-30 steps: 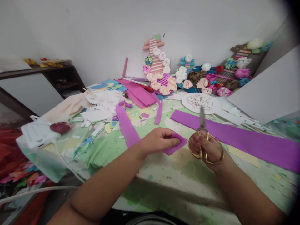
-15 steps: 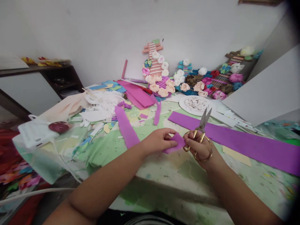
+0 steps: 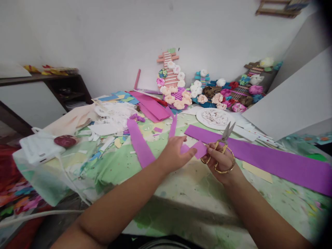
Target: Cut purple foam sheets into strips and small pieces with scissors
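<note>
My left hand [image 3: 174,152] pinches a small purple paper piece [image 3: 200,149] between thumb and fingers, just above the green-patterned table [image 3: 181,186]. My right hand [image 3: 223,162] grips the gold-handled scissors [image 3: 220,151]. Their blades are open and point up and to the right. The right fingertips touch the paper piece's right edge. Both hands meet at the table's middle.
A long purple paper strip [image 3: 261,159] lies to the right, another purple strip [image 3: 140,141] to the left. A white plate [image 3: 206,120], paper-flower decorations [image 3: 176,90], pink sheets [image 3: 153,105] and white scraps [image 3: 114,116] stand behind. A grey board [image 3: 293,100] leans at right, a dark shelf [image 3: 52,83] at left.
The scissor blades have opened and tilted right. Both hands rose slightly, bringing the purple piece up against the scissors; my left fingers have loosened over it.
</note>
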The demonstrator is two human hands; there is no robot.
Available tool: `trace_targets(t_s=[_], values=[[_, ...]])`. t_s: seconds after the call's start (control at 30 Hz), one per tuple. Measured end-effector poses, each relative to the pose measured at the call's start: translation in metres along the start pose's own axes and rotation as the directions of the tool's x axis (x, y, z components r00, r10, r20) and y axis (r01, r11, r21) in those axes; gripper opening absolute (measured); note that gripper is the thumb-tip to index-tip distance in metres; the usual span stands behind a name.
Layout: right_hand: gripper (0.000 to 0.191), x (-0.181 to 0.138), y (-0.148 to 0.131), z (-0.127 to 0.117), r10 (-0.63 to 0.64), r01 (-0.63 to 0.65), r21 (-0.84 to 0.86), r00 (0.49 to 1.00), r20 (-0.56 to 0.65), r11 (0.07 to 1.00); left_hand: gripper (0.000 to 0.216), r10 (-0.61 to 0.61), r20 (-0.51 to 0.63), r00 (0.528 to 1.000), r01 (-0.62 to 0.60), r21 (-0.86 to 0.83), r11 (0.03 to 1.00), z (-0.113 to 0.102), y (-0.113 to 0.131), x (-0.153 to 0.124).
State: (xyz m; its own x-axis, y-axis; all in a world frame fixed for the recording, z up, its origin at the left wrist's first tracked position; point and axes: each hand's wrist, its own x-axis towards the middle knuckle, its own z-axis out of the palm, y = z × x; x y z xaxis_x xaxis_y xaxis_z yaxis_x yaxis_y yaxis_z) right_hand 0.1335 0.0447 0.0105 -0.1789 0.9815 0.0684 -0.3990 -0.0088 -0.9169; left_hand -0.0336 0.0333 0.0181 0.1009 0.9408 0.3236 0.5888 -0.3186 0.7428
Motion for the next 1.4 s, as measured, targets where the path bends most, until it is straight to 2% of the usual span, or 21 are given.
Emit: trace_targets(t_s=[0.07, 0.17, 0.23, 0.27, 0.3, 0.37, 0.43, 0.47, 0.5, 0.57, 0.63, 0.67, 0.7, 0.73, 0.8, 0.87, 0.9, 1.03, 1.13, 1.23, 1.4], values=[[0.028, 0.0, 0.003, 0.002, -0.02, 0.02, -0.017, 1.0, 0.018, 1.0, 0.047, -0.004, 0.048, 0.999, 0.01, -0.116, 0.993, 0.004, 0.005, 0.0], [0.027, 0.0, 0.007, 0.0, -0.086, 0.09, -0.095, 0.996, 0.038, 0.991, 0.022, -0.014, 0.069, 0.997, 0.025, -0.157, 0.987, 0.003, 0.008, 0.003], [0.025, 0.001, 0.006, -0.004, -0.116, 0.114, -0.27, 0.993, 0.008, 0.956, 0.017, -0.056, 0.118, 0.991, 0.079, -0.199, 0.977, 0.001, 0.008, 0.004], [0.024, 0.0, 0.004, -0.007, -0.115, 0.096, -0.407, 0.993, -0.022, 0.908, 0.016, -0.082, 0.133, 0.988, 0.112, -0.242, 0.964, -0.001, 0.007, 0.004], [0.024, 0.0, 0.001, -0.009, -0.109, 0.052, -0.564, 0.992, -0.068, 0.824, 0.016, -0.104, 0.131, 0.986, 0.14, -0.3, 0.944, -0.002, 0.006, 0.005], [0.027, -0.001, -0.007, -0.014, -0.068, -0.083, -0.845, 0.988, -0.139, 0.528, 0.013, -0.152, 0.098, 0.984, 0.18, -0.433, 0.883, -0.002, 0.004, 0.005], [0.031, -0.002, -0.015, -0.016, -0.036, -0.131, -0.972, 0.989, -0.141, 0.194, 0.011, -0.206, 0.073, 0.976, 0.212, -0.538, 0.816, -0.003, 0.001, 0.005], [0.033, -0.003, -0.017, -0.016, -0.021, -0.129, -0.99, 0.991, -0.13, 0.063, 0.01, -0.23, 0.065, 0.971, 0.225, -0.575, 0.787, -0.003, 0.0, 0.006], [0.034, -0.003, -0.019, -0.016, -0.004, -0.114, -0.993, 0.993, -0.114, -0.036, 0.012, -0.25, 0.059, 0.966, 0.234, -0.601, 0.764, -0.004, -0.002, 0.007], [0.034, -0.003, -0.021, -0.015, 0.006, -0.083, -0.981, 0.996, -0.085, -0.174, 0.019, -0.277, 0.049, 0.96, 0.244, -0.634, 0.734, -0.005, -0.003, 0.008], [0.031, -0.003, -0.022, -0.013, -0.069, -0.008, -0.964, 0.998, 0.011, -0.265, 0.022, -0.294, 0.044, 0.955, 0.25, -0.657, 0.711, -0.007, -0.003, 0.009], [0.029, -0.003, -0.023, -0.012, -0.138, 0.06, -0.953, 0.985, 0.105, -0.296, 0.02, -0.302, 0.047, 0.952, 0.255, -0.667, 0.7, -0.008, -0.003, 0.01], [0.025, -0.002, -0.024, -0.011, -0.206, 0.152, -0.936, 0.952, 0.224, -0.316, 0.018, -0.31, 0.054, 0.949, 0.263, -0.678, 0.687, -0.009, -0.002, 0.01], [0.023, -0.002, -0.024, -0.01, -0.262, 0.262, -0.907, 0.897, 0.355, -0.33, 0.017, -0.313, 0.064, 0.948, 0.268, -0.691, 0.671, -0.009, -0.002, 0.01], [0.029, 0.0, -0.025, -0.006, -0.303, 0.475, -0.804, 0.756, 0.581, -0.358, 0.016, -0.294, 0.093, 0.951, 0.267, -0.726, 0.634, -0.009, -0.001, 0.009], [0.034, 0.003, -0.024, 0.0, -0.276, 0.604, -0.694, 0.642, 0.715, -0.393, 0.017, -0.253, 0.123, 0.959, 0.256, -0.76, 0.598, -0.008, 0.0, 0.008], [0.032, 0.004, -0.023, 0.003, -0.266, 0.632, -0.661, 0.61, 0.747, -0.405, 0.017, -0.238, 0.135, 0.962, 0.253, -0.769, 0.587, -0.008, 0.002, 0.007], [0.018, 0.006, -0.017, 0.008, -0.317, 0.662, -0.65, 0.567, 0.76, -0.374, 0.013, -0.256, 0.157, 0.954, 0.283, -0.751, 0.596, -0.01, 0.008, 0.004], [0.017, 0.006, -0.013, 0.006, -0.364, 0.69, -0.642, 0.534, 0.763, -0.335, 0.013, -0.259, 0.184, 0.948, 0.306, -0.747, 0.59, -0.012, 0.01, 0.004], [0.018, 0.007, -0.011, 0.003, -0.453, 0.726, -0.648, 0.51, 0.731, -0.229, 0.015, -0.261, 0.233, 0.937, 0.343, -0.752, 0.563, -0.011, 0.01, 0.003], [0.018, 0.009, -0.008, 0.001, -0.483, 0.757, -0.652, 0.559, 0.674, -0.034, 0.021, -0.237, 0.394, 0.888, 0.46, -0.759, 0.462, -0.007, 0.008, 0.002]])
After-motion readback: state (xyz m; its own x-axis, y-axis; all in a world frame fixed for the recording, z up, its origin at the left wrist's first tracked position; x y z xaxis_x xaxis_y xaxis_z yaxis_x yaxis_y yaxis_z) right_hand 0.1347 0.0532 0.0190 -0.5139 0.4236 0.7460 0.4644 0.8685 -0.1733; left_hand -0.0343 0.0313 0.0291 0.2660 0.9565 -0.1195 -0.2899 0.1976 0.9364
